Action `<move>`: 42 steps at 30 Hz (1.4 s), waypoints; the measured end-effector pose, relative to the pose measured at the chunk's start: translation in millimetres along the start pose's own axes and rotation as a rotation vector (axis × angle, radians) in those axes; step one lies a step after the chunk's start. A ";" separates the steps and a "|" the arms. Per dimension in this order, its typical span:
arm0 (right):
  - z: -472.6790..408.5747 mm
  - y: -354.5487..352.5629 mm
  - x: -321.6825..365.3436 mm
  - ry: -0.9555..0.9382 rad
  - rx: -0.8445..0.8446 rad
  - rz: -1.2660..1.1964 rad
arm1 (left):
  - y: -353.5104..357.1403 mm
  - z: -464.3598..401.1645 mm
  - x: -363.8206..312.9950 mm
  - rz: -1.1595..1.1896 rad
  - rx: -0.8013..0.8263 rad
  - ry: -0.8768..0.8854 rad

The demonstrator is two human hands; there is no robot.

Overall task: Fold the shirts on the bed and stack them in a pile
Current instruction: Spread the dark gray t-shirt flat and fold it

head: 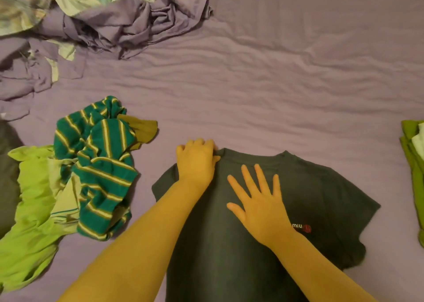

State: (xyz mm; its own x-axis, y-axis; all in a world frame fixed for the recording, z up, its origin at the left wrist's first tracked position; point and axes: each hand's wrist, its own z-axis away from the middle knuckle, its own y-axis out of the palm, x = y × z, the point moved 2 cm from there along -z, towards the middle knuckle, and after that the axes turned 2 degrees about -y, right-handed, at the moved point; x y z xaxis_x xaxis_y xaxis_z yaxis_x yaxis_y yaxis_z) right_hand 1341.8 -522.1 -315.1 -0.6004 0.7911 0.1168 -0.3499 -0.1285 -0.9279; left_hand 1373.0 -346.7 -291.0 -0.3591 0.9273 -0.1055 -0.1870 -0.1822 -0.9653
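A dark green T-shirt (325, 193) lies spread flat on the purple bed sheet (263, 83), collar away from me, a small red logo on its right chest. My left hand (197, 161) grips the shirt's left shoulder next to the collar, fingers curled over the fabric edge. My right hand (259, 200) lies flat on the chest with its fingers spread. A crumpled green-and-yellow striped shirt (101, 164) and a lime green shirt (32, 216) lie in a heap to the left.
A rumpled purple blanket with pale green bedding (103, 16) is bunched at the far left. Folded green clothes (414, 170) sit at the right edge. A dark garment (6, 177) shows at the left edge.
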 end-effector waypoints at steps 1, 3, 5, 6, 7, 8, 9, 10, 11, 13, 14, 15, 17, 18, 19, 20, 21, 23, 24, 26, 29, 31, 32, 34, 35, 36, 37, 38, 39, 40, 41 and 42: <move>-4.6 4.5 -2.2 0.018 0.001 0.014 | -1.6 -2.5 0.7 0.011 -0.046 0.028; -13.2 7.1 -5.0 0.085 0.039 0.018 | -3.5 -4.1 7.0 0.046 -0.011 0.046; -18.3 8.4 -3.7 0.107 0.027 0.044 | -3.8 -2.0 23.1 0.051 0.109 0.016; -19.4 9.3 -2.7 0.120 0.042 0.061 | -5.3 0.2 33.2 0.042 0.155 0.000; -19.5 9.7 -0.7 0.135 0.034 0.061 | -7.5 3.0 44.4 0.028 0.190 -0.011; -18.9 8.6 3.4 0.145 -0.007 0.063 | -9.8 6.1 56.2 0.019 0.230 -0.025; -17.3 6.1 9.0 0.155 -0.033 0.057 | -13.0 10.2 67.8 0.031 0.274 -0.045; -15.1 3.8 15.6 0.147 -0.052 0.044 | -16.0 14.5 78.3 0.089 0.322 -0.073; -12.6 4.2 23.0 0.112 -0.059 0.036 | -18.0 18.9 87.4 0.198 0.374 -0.109; -7.4 7.8 37.3 0.024 -0.068 0.022 | -21.1 29.1 101.2 0.500 0.474 -0.182; -4.7 7.7 43.7 0.001 -0.066 0.019 | -22.2 34.9 106.0 0.634 0.515 -0.207; -3.0 8.4 47.9 -0.001 -0.062 0.015 | -23.0 40.9 109.9 0.728 0.548 -0.219; -2.3 10.8 49.5 0.025 -0.075 0.011 | -22.6 49.5 115.6 0.841 0.568 -0.196; -2.2 10.1 49.7 0.034 -0.080 0.017 | -21.9 51.8 117.9 0.892 0.540 -0.172; -2.0 8.4 50.6 0.035 -0.087 0.019 | -21.7 52.7 120.0 0.918 0.482 -0.138; -1.4 6.7 52.8 0.019 -0.100 0.017 | -21.7 52.4 121.7 0.894 0.403 -0.098; -0.4 6.0 56.6 -0.018 -0.119 0.017 | -21.0 51.3 123.2 0.807 0.311 -0.065; 2.8 7.6 69.4 -0.114 -0.107 0.017 | -19.7 46.5 125.6 0.534 0.130 -0.016; 3.9 9.9 76.1 -0.145 -0.096 0.021 | -18.4 42.6 126.8 0.399 0.054 -0.006; 1.4 17.3 86.5 -0.138 -0.083 0.032 | -11.2 34.9 129.6 0.202 -0.005 -0.015; -8.9 21.6 97.0 -0.047 -0.083 0.039 | -3.9 34.9 127.9 0.005 -0.078 -0.059; -13.3 20.0 100.8 0.003 -0.072 0.043 | -1.8 48.9 118.1 -0.022 -0.209 -0.068; -12.8 19.8 102.0 0.015 -0.066 0.046 | 0.6 60.7 109.9 -0.021 -0.253 -0.049; -3.7 20.3 101.5 0.018 -0.059 0.046 | 11.6 92.4 90.7 -0.017 -0.271 0.029; 4.2 20.8 99.4 0.023 -0.052 0.045 | 19.9 110.2 81.9 -0.029 -0.259 0.070; 14.3 22.0 95.7 0.032 -0.047 0.042 | 29.7 127.8 74.5 -0.047 -0.242 0.104; 26.0 24.5 91.0 0.043 -0.047 0.037 | 39.4 144.8 69.3 -0.065 -0.212 0.118; 38.9 27.6 86.1 0.053 -0.047 0.035 | 48.5 160.0 66.3 -0.080 -0.185 0.114; 53.1 31.4 81.3 0.062 -0.040 0.035 | 54.8 173.4 63.7 -0.088 -0.163 0.093; 67.5 35.9 77.4 0.068 -0.025 0.036 | 59.0 185.6 61.8 -0.094 -0.150 0.064; 81.3 40.2 75.1 0.076 -0.008 0.036 | 60.8 196.2 59.9 -0.101 -0.141 0.035; 94.2 43.9 74.4 0.089 0.010 0.034 | 62.7 206.1 58.2 -0.105 -0.140 0.017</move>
State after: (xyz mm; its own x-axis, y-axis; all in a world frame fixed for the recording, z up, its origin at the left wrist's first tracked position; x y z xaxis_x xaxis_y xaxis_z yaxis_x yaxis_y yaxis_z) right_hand 1214.0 -525.2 -313.8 -0.5463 0.8359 0.0529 -0.3381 -0.1622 -0.9270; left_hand 1152.0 -371.6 -308.4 -0.3285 0.9445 -0.0052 -0.0929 -0.0378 -0.9950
